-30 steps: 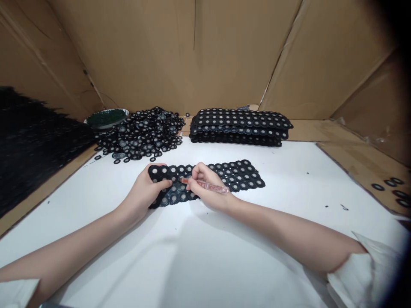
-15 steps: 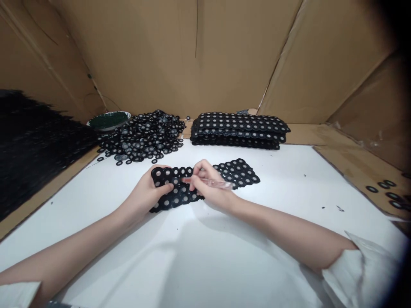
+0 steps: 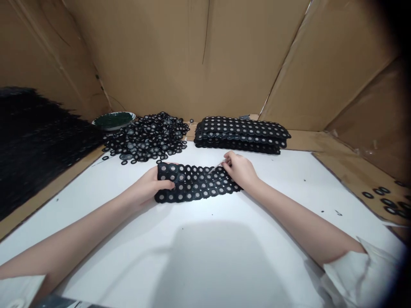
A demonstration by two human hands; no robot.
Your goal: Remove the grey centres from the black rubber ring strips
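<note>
Our left hand (image 3: 150, 186) grips the black perforated sheet's (image 3: 195, 185) left end; our right hand (image 3: 240, 170) pinches a thin tool (image 3: 215, 167) over it.

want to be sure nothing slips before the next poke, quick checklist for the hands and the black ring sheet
1. Left hand pins the left end of the ring sheet: ok, thumb lies on top.
2. Right hand is on the sheet's right end: ok.
3. Thin tool is gripped in the right hand: ok; where its tip lands: cannot tell.
4. Sheet lies flat on the white table: ok.
5. Loose ring pile is apart from the sheet: ok, a few strays lie near.
6. Stacked sheets are behind, not touching the hands: ok.
</note>
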